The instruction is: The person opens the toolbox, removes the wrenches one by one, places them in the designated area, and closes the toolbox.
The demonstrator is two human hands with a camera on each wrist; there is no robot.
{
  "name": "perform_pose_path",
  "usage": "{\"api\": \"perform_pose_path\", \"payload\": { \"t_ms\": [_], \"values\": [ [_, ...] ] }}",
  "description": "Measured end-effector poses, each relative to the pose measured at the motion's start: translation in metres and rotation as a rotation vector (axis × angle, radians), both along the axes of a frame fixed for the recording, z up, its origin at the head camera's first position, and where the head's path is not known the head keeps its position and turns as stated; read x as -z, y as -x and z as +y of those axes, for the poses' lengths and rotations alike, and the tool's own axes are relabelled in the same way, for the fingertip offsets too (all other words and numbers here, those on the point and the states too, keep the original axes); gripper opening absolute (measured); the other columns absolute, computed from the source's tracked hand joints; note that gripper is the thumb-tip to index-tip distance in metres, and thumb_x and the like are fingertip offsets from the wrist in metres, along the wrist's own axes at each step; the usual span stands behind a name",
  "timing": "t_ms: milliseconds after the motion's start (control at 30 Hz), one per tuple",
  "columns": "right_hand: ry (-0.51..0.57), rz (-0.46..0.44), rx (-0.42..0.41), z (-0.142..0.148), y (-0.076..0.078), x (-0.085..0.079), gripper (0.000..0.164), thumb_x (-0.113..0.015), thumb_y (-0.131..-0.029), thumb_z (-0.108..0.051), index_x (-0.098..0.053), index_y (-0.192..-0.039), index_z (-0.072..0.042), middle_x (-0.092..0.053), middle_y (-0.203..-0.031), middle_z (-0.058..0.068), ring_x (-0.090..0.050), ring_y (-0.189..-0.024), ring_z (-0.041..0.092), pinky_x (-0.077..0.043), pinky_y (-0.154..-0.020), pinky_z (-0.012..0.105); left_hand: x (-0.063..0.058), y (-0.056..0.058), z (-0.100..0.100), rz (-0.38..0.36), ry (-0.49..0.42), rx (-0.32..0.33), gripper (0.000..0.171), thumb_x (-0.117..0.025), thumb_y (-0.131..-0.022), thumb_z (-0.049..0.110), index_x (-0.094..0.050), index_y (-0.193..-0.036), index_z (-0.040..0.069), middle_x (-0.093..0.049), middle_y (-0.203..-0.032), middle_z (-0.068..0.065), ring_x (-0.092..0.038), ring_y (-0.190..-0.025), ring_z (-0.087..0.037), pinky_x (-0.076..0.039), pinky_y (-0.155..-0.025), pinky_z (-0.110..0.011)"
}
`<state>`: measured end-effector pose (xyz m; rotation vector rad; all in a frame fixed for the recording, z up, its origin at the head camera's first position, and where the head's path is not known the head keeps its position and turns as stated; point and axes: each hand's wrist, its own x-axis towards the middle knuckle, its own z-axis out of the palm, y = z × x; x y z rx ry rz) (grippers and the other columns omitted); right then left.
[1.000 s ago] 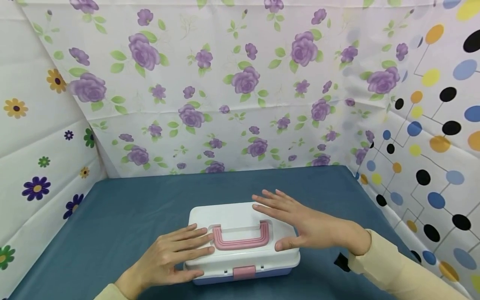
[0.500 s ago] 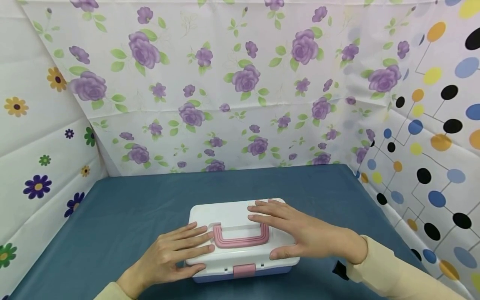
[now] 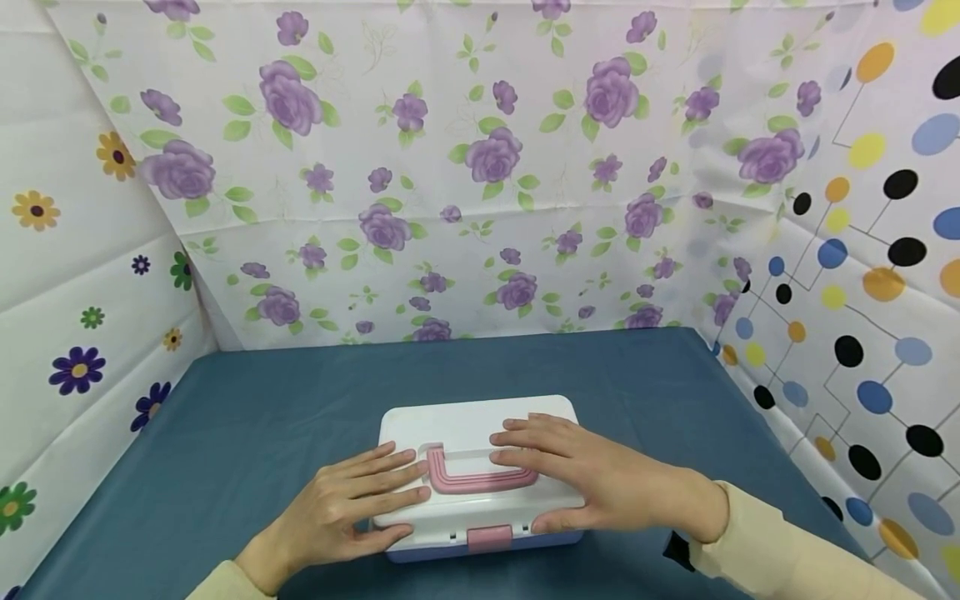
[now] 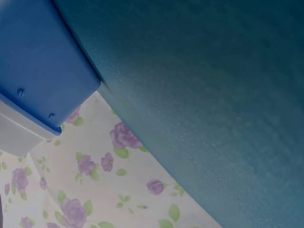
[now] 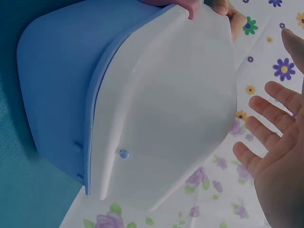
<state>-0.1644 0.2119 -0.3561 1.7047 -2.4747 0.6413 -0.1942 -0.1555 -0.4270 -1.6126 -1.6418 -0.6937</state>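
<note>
Presently, box (image 3: pixel 480 504) between left hand (image 3: pixel 341 504) and right hand (image 3: pixel 600 477), well inside far edge of tabletop (image 3: pixel 292 400); fingers extended, gripping nothing.

No lettering, brand or number is legible on the white-and-blue box (image 3: pixel 480 507) at near center. The left cloth (image 3: pixel 67 287), far cloth (image 3: pixel 450 175) and right cloth (image 3: pixel 817 292) show no readable text.

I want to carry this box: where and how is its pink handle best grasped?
Probably mid-bar on the pink handle, coming from above into the U's open middle and curling toward the pink latch. The handle lies folded on the white lid, its long bar on the latch side, so tipping it upright first should help.
</note>
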Motion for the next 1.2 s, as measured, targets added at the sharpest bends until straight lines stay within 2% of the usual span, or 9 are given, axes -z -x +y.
{"api": "perform_pose_path", "payload": {
  "t_ms": [167, 333, 600, 767, 933, 1200],
  "values": [
    [-0.020, 0.064, -0.029, -0.006, -0.002, 0.003, 0.075, -0.065, -0.103, -0.044, -0.032, -0.164, -0.015, -0.032, -0.168, 0.005, -0.026, -0.157, 0.026, -0.023, -0.128, 0.047, -0.001, -0.002, -0.002, 0.024, -0.015, -0.008, 0.038, -0.074, -0.100, 0.030, -0.077, -0.119, -0.003, -0.070, -0.131, -0.018, -0.063, -0.129, -0.030, -0.040, -0.119, -0.039],
    [-0.027, 0.111, -0.039, -0.010, -0.005, 0.006, 0.072, -0.063, -0.104, -0.046, -0.033, -0.163, -0.017, -0.035, -0.166, 0.006, -0.028, -0.156, 0.024, -0.024, -0.128, 0.047, 0.000, -0.002, -0.001, 0.011, -0.009, -0.004, 0.039, -0.074, -0.100, 0.029, -0.076, -0.121, -0.003, -0.069, -0.133, -0.019, -0.062, -0.130, -0.030, -0.039, -0.119, -0.039],
    [-0.037, 0.164, -0.070, -0.014, -0.012, 0.010, 0.074, -0.063, -0.104, -0.046, -0.034, -0.163, -0.012, -0.036, -0.166, 0.006, -0.032, -0.154, 0.023, -0.026, -0.127, 0.047, 0.002, -0.001, 0.000, 0.002, 0.000, -0.010, 0.040, -0.074, -0.099, 0.030, -0.076, -0.121, -0.003, -0.070, -0.132, -0.018, -0.064, -0.129, -0.030, -0.039, -0.119, -0.039],
    [-0.049, 0.195, -0.080, -0.016, -0.014, 0.015, 0.072, -0.063, -0.104, -0.046, -0.035, -0.162, -0.013, -0.037, -0.166, 0.005, -0.032, -0.154, 0.022, -0.028, -0.125, 0.047, 0.003, -0.001, 0.000, -0.006, -0.002, -0.016, 0.040, -0.075, -0.099, 0.031, -0.076, -0.120, -0.003, -0.070, -0.131, -0.018, -0.065, -0.127, -0.030, -0.039, -0.119, -0.039],
    [-0.068, 0.291, -0.098, -0.019, -0.018, 0.018, 0.070, -0.061, -0.105, -0.046, -0.037, -0.161, -0.012, -0.039, -0.165, 0.006, -0.032, -0.154, 0.021, -0.032, -0.124, 0.046, 0.003, -0.001, 0.001, -0.011, -0.004, -0.014, 0.040, -0.075, -0.099, 0.031, -0.076, -0.120, -0.003, -0.070, -0.131, -0.018, -0.064, -0.127, -0.030, -0.039, -0.119, -0.039],
    [-0.076, 0.409, -0.142, -0.026, -0.025, 0.024, 0.071, -0.062, -0.105, -0.046, -0.040, -0.159, -0.006, -0.041, -0.163, 0.010, -0.033, -0.154, 0.021, -0.030, -0.125, 0.039, 0.003, -0.002, 0.001, -0.014, 0.000, -0.019, 0.040, -0.074, -0.100, 0.031, -0.076, -0.121, -0.003, -0.069, -0.133, -0.018, -0.064, -0.128, -0.030, -0.038, -0.119, -0.038]
  ]
}}
